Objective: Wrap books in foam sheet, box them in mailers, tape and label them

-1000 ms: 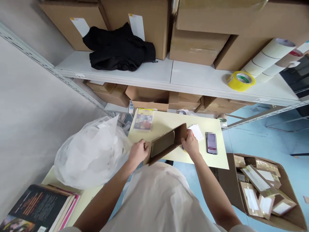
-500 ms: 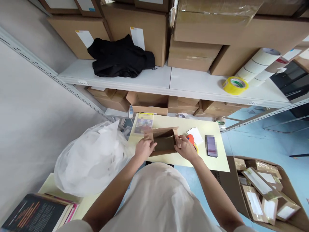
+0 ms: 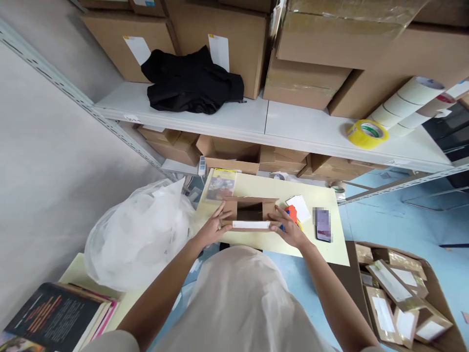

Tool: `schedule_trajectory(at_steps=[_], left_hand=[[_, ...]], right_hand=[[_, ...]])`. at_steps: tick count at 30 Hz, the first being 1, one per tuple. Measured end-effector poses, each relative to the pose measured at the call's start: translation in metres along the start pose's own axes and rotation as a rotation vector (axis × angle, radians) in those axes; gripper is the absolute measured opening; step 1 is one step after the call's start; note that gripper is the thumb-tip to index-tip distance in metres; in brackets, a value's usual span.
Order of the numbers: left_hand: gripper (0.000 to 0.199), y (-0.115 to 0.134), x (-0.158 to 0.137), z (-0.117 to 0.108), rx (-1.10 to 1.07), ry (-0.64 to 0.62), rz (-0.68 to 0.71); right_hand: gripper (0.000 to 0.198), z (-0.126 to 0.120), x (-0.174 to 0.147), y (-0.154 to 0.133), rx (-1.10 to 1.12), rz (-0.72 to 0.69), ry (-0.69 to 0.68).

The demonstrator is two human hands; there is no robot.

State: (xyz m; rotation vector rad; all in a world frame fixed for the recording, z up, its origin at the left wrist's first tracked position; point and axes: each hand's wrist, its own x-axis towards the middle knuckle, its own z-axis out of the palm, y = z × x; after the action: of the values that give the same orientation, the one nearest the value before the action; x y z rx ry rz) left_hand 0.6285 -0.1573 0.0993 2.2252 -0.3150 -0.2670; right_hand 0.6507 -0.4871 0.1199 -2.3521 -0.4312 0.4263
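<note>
A small brown cardboard box lies open on the pale yellow table, its near flap showing a white strip. My left hand presses against the box's left end with fingers spread. At the right end my right hand holds the box, fingers spread over the corner. A book with a yellow cover lies just behind the box. Beside my right hand are an orange tool, a white card and a phone.
A white plastic bag bulges at the left. Books are stacked at the lower left. An open carton of packed parcels stands on the blue floor at the right. Shelves behind hold cartons, a black garment and yellow tape.
The box was held tilted up in both hands; it has come down flat on the table, opening upward, with my hands now at its two ends.
</note>
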Motion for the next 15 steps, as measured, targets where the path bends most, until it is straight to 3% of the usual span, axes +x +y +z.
schedule_trajectory(at_steps=[3,6,10,12,15], left_hand=[[0.053,-0.007,0.011,0.011,-0.112,0.189,-0.047],[0.070,-0.014,0.019,0.018,-0.283,0.243,-0.117],[0.092,-0.017,0.028,0.020,-0.437,0.231,-0.202],[0.096,-0.018,0.031,0.020,-0.455,0.207,-0.206],[0.101,-0.018,0.032,0.018,-0.443,0.175,-0.185]], right_hand=[[0.045,0.012,0.006,0.002,0.094,0.129,0.175],[0.075,0.016,0.013,0.004,0.157,0.239,0.260],[0.109,-0.001,0.028,0.004,0.084,0.118,0.222],[0.109,-0.010,0.035,0.004,0.069,0.055,0.155],[0.086,-0.011,0.035,0.003,0.098,0.043,0.111]])
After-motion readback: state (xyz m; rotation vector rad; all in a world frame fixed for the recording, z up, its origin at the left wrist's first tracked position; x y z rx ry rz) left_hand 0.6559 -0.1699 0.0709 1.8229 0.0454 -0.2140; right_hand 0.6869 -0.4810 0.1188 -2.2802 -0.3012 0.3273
